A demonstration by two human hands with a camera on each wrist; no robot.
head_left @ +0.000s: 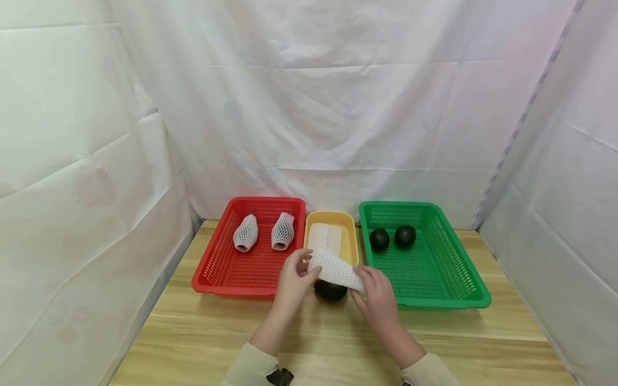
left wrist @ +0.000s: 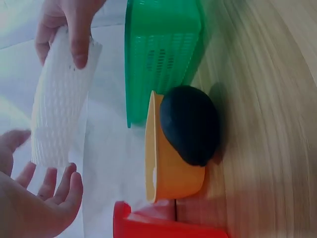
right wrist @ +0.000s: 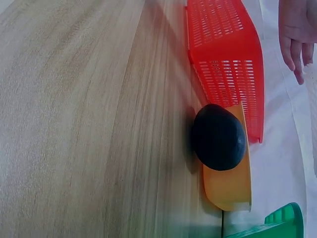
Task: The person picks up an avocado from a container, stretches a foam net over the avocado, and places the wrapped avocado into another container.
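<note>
A white foam fruit net (head_left: 335, 269) is stretched between the two hands, above the table. My right hand (head_left: 377, 295) pinches one end between thumb and fingers. At the other end, my left hand (head_left: 294, 273) has its fingers spread around the opening; in the left wrist view the fingertips (left wrist: 64, 183) are at the net's edge without gripping it. Below the net a black oval fruit (head_left: 330, 292) lies on the table against the front of the yellow basket (head_left: 350, 249). More flat white foam nets (head_left: 324, 237) lie in that basket.
On the left, a red basket (head_left: 251, 276) holds two dark fruits in white nets (head_left: 245, 234). The green basket (head_left: 434, 279) on the right holds two bare black fruits (head_left: 405, 236). White cloth (head_left: 338, 118) hangs behind and at both sides of the wooden table (head_left: 338, 354).
</note>
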